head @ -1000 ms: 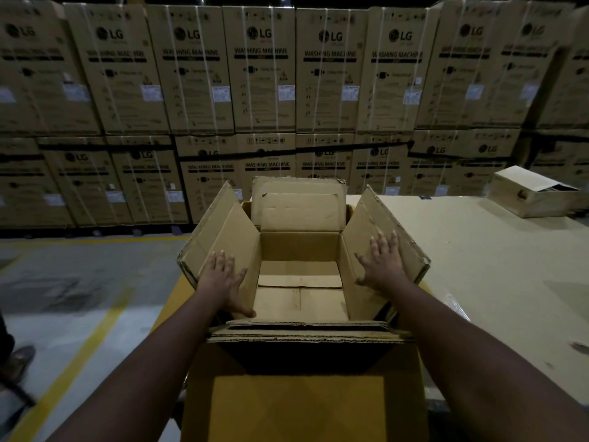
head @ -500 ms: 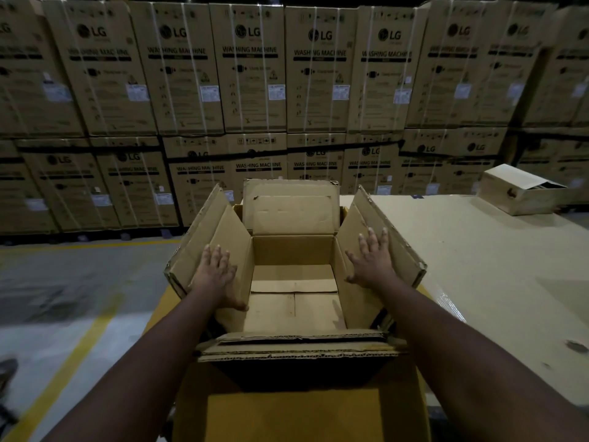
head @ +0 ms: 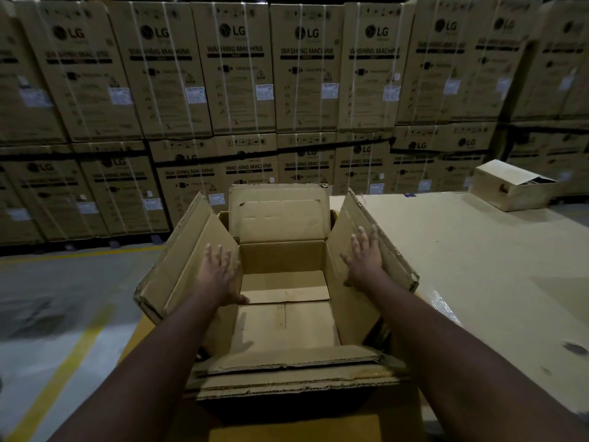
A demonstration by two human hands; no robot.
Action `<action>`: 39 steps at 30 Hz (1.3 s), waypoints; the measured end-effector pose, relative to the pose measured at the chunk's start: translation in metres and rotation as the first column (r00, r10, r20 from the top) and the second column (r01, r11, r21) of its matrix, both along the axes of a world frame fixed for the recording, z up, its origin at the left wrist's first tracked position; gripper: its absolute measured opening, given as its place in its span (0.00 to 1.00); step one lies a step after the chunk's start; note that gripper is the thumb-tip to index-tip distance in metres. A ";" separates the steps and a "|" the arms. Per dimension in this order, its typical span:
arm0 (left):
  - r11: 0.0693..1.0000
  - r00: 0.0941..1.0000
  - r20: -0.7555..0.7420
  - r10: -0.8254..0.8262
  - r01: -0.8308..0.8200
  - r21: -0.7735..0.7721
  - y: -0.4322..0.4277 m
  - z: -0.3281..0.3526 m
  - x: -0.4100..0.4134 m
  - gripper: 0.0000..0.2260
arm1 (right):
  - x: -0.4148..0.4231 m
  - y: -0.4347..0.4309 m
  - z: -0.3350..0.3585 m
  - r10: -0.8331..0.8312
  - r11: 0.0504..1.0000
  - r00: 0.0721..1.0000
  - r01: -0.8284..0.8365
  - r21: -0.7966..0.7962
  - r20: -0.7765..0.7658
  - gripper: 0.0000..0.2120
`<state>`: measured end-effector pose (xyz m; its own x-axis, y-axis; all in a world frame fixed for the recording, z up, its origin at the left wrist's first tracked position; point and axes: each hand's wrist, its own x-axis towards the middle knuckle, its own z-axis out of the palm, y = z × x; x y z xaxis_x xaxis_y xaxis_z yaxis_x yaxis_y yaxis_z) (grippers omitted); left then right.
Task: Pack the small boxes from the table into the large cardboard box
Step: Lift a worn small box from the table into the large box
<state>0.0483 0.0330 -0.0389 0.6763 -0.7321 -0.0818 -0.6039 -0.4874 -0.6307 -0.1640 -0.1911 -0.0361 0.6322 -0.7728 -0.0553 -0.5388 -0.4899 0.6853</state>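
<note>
Cardboard washing-machine cartons [head: 239,74], strapped and stacked two tiers high, fill the warehouse wall well beyond both of the person's hands. A grey concrete floor [head: 63,282] with a yellow line [head: 63,362] painted on it lies out to the left of the left grip [head: 220,275]. A broad cardboard-covered worktop [head: 478,266] stretches away to the right of the right grip [head: 366,263].

Between the two grips stands the large cardboard box [head: 283,260], open at the top, with its bottom panels in view below the hands. Its far flap [head: 280,218] stands upright beyond the fingertips. Its near flap [head: 287,371] is folded down toward the person, under the forearms.

A small box [head: 506,189] sits on the far part of the worktop, well apart from the right grip, beyond it and to its right. One top flap is raised at an angle.

Both grips are wide, fingers straight and spread, holding nothing. The left grip presses its palm on the inner face of the left flap [head: 185,266], thumb down by the box's inner edge. The right grip presses flat on the inner face of the right flap [head: 347,218], and both flaps splay outward.
</note>
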 end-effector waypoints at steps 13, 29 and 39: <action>0.978 0.989 0.050 0.142 -0.148 0.145 0.045 0.001 -0.012 0.45 | -0.031 -0.031 -0.019 0.089 0.992 0.990 -0.099 0.083 0.111 0.41; 0.994 0.996 -0.007 0.089 -0.089 0.060 0.032 0.017 -0.013 0.45 | -0.009 0.001 0.007 0.130 0.983 0.984 -0.144 0.114 0.123 0.37; 0.999 1.000 0.002 -0.005 0.005 -0.033 0.004 0.017 0.000 0.47 | 0.006 0.006 0.025 0.134 0.985 0.977 -0.150 0.088 0.163 0.37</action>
<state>0.0483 0.0366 -0.0219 0.6727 -0.7378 -0.0561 -0.6051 -0.5050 -0.6155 -0.1582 -0.1852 -0.0112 0.7423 -0.6698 -0.0193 -0.5552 -0.6308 0.5421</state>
